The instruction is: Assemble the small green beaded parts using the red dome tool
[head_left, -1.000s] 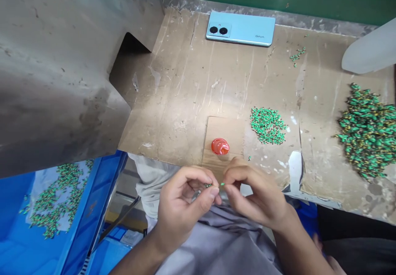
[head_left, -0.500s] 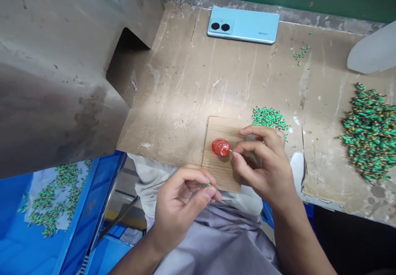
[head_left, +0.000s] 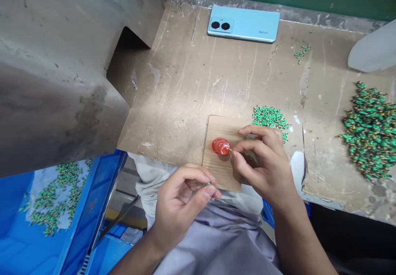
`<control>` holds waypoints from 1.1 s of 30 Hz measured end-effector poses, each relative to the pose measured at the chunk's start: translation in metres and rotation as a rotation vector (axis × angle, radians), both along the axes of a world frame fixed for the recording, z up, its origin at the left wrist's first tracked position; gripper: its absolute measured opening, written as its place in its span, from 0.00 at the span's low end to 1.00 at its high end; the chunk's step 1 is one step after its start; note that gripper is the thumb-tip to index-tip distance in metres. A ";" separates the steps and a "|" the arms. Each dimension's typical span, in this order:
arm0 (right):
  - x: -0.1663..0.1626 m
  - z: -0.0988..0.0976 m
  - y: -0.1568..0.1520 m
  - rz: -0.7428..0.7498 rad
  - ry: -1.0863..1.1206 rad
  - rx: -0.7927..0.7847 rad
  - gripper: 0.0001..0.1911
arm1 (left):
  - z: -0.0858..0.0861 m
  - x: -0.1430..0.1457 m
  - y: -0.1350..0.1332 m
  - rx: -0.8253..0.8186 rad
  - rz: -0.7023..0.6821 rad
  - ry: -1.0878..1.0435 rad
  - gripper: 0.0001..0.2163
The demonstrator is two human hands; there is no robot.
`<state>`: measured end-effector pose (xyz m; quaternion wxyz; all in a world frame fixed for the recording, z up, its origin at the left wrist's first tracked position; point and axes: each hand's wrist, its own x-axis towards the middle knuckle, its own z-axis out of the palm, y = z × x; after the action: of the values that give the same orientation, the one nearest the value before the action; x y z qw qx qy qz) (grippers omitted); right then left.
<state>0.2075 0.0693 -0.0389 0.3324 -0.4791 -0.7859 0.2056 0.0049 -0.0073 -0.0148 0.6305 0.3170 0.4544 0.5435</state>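
My right hand [head_left: 264, 163] pinches a tiny green part between thumb and forefinger, its tip touching the small red cap [head_left: 220, 146] on a cardboard square [head_left: 221, 172] at the bench's front edge. My left hand [head_left: 182, 205] hovers over my lap below the bench edge, thumb and forefinger closed on another small green part [head_left: 206, 184]. A small heap of green parts [head_left: 269, 117] lies just behind my right hand.
A large heap of green parts [head_left: 371, 130] lies at the right. A light blue phone [head_left: 243, 24] rests face down at the back. A grey metal housing [head_left: 62, 60] fills the left. A blue bin [head_left: 46, 221] with green parts sits below left.
A second ago both hands met over my lap. My right hand then moved up to the red cap with a green part; since half a second ago it has barely moved.
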 end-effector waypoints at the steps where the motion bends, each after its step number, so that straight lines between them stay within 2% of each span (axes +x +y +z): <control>1: 0.001 -0.001 0.000 0.003 -0.001 -0.002 0.06 | -0.001 0.000 0.000 0.003 -0.003 0.000 0.04; 13: 0.005 0.000 -0.001 -0.005 0.016 0.015 0.06 | -0.003 -0.001 0.001 0.080 -0.012 0.055 0.05; 16: 0.017 0.002 -0.004 -0.027 -0.050 0.011 0.05 | -0.004 -0.004 0.000 0.160 -0.025 0.253 0.07; 19: 0.031 0.000 -0.006 -0.039 -0.152 0.011 0.03 | -0.007 -0.006 0.000 0.340 -0.083 0.576 0.10; 21: 0.038 -0.003 -0.008 -0.031 -0.200 0.011 0.02 | -0.009 -0.006 0.002 0.443 -0.129 0.702 0.11; 28: 0.032 -0.009 -0.009 -0.028 -0.296 0.064 0.02 | -0.019 -0.001 0.002 0.509 -0.223 0.858 0.09; 33: 0.032 -0.009 -0.007 -0.030 -0.291 0.108 0.02 | -0.020 0.000 0.001 0.508 -0.225 0.885 0.09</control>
<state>0.2393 0.0627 -0.0476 0.2434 -0.4971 -0.8284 0.0867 0.0044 -0.0067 -0.0347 0.3358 0.7062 0.4945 0.3795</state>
